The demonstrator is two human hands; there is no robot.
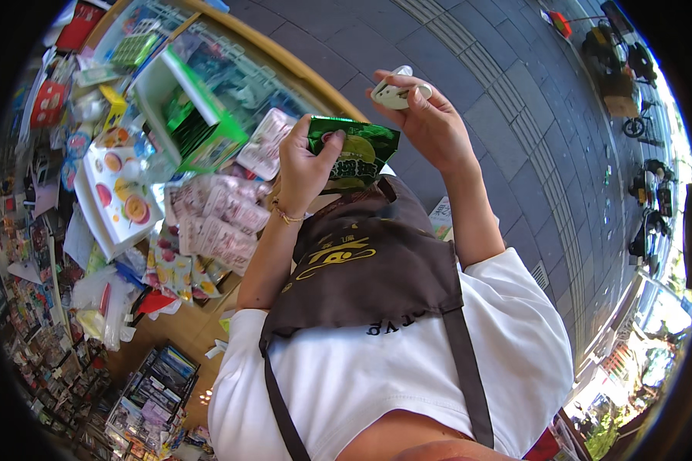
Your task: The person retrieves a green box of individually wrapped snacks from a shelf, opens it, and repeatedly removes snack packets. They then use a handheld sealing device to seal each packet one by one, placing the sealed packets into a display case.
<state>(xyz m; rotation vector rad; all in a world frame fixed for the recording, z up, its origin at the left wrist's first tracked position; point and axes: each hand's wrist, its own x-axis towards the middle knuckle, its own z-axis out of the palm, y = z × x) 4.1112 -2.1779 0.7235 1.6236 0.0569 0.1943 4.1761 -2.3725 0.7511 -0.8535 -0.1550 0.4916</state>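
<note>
My left hand [311, 158] holds a shiny green printed packet [360, 151] by its left side, the thumb lying on its face. Up and to the right, my right hand [424, 115] grips a small white handheld device [395, 95] between thumb and fingers; what kind of device it is I cannot tell. The two hands are apart. To the left of my left hand, a green and white open box [205, 152] contains several dark green packets [187, 124]. Pink and white packets [225, 216] lie in a heap below this box, near my left forearm.
A white box with fruit pictures [118, 196] stands left of the heap. Behind the green box is a wood-edged glass display case [248, 75]. Plastic bags [104, 299] lie at lower left, above a shelf rack [153, 397]. Scooters [651, 213] stand beyond the grey paving [496, 109].
</note>
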